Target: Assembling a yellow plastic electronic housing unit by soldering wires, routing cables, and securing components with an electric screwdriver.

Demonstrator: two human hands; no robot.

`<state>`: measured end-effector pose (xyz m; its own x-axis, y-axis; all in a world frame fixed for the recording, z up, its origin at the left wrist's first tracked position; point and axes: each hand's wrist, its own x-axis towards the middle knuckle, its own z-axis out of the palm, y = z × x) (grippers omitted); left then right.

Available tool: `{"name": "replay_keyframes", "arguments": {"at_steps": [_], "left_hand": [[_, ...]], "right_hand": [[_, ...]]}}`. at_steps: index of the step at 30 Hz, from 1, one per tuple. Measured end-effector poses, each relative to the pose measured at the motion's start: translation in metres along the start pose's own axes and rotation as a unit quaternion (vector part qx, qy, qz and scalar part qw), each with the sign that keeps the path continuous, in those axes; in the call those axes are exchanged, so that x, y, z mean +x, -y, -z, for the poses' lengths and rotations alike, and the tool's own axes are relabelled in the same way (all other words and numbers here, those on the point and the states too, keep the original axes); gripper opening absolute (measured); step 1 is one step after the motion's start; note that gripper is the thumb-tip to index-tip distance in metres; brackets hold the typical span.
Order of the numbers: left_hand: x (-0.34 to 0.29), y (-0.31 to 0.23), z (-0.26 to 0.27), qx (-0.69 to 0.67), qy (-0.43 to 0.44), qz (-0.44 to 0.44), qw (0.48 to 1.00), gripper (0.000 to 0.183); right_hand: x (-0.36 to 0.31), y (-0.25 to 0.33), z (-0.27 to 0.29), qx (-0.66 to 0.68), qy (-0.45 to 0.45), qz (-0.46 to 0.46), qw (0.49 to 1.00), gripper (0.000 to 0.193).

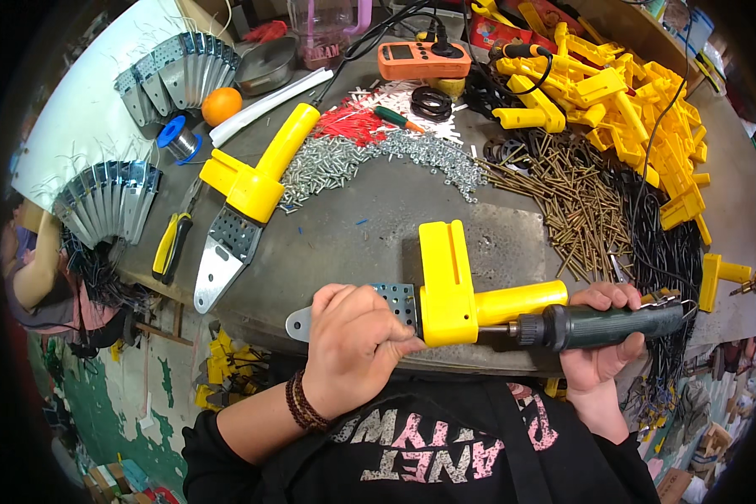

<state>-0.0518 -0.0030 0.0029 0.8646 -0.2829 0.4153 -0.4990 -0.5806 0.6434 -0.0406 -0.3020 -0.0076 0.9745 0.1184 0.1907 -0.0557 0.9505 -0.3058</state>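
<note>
A yellow plastic handle (pixel 447 286) with a perforated metal plate (pixel 395 296) on its left end lies at the near edge of the table. My left hand (pixel 353 349) is closed around that plate, its thumb and forefinger near the yellow housing. In my right hand (pixel 605 336) is a dark green electric screwdriver (pixel 596 326), gripped along its body. The screwdriver lies level, and its shaft runs left to the housing's lower side. Whether the bit sits in a screw is hidden inside the housing. Another yellow handle (pixel 256 186) with a perforated plate rests slantwise to the left.
Long brass-coloured screws (pixel 563 189), black cables (pixel 668 260) and heaped yellow handle parts (pixel 638 109) cover the right side. Short screws (pixel 323 168) and nuts (pixel 433 160) lie behind. Pliers (pixel 172 244), a solder spool (pixel 179 141) and fanned metal plates (pixel 109 202) are left. Another person's arm (pixel 38 269) shows.
</note>
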Motion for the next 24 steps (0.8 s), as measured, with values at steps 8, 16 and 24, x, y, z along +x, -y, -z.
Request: {"name": "replay_keyframes", "arguments": {"at_steps": [8,16,24], "left_hand": [[0.002,0.005,0.037,0.0,-0.032,-0.001,0.999,0.02],[-0.078,0.134,0.173,0.513,-0.112,0.279,0.804,0.026],[-0.04,0.134,0.215,-0.066,-0.512,0.112,0.849,0.027]], "right_hand": [[-0.004,0.002,-0.008,0.02,-0.009,0.017,1.0,0.071],[-0.001,0.008,-0.004,0.0,-0.001,-0.014,1.0,0.071],[-0.004,0.008,-0.004,-0.017,0.006,-0.011,1.0,0.067]]}}
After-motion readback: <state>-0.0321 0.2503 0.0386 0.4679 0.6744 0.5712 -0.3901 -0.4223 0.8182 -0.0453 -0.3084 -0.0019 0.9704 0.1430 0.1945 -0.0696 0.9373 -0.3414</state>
